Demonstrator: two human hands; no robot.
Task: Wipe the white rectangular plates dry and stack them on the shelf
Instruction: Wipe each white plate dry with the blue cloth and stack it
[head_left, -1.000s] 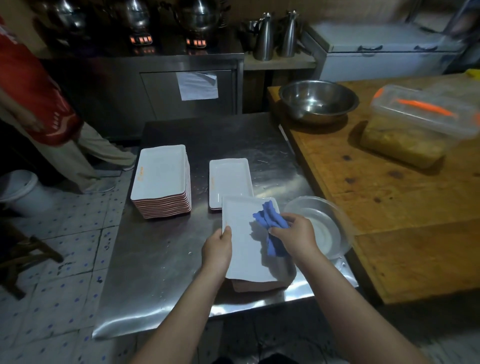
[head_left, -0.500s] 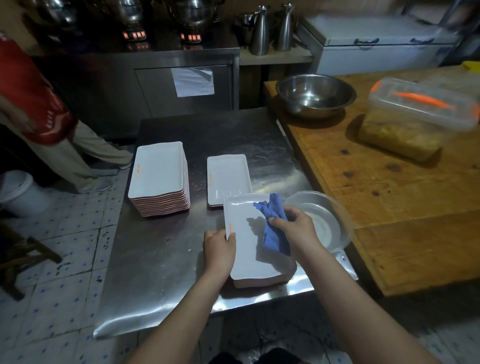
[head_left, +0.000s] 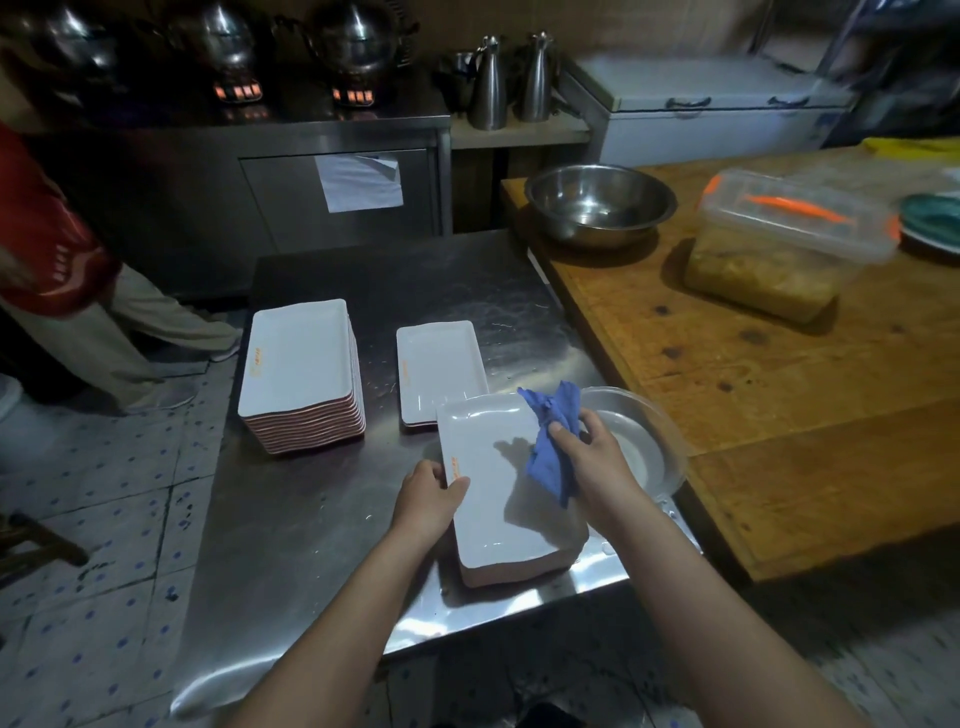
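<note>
A white rectangular plate (head_left: 493, 514) tops a short pile at the near edge of the steel table (head_left: 322, 530). My left hand (head_left: 427, 501) grips its left rim, thumb on top. A bunched blue cloth (head_left: 550, 441) is held in my right hand (head_left: 592, 457) and pressed against the plate's far right part. A tall stack of white plates (head_left: 298, 358) stands at the table's left. A low pile of smaller white plates (head_left: 440, 369) lies in the middle.
A clear round dish (head_left: 644, 447) sits just right of my right hand. On the wooden table (head_left: 779, 395) stand a steel bowl (head_left: 600, 205) and a lidded plastic box (head_left: 779, 244). A person in red (head_left: 47, 249) stands at the left by the steel cabinet (head_left: 332, 192).
My right hand slid the cloth toward the plate's far right corner. My left hand shifted its hold along the left rim. The plate settled lower on its pile.
</note>
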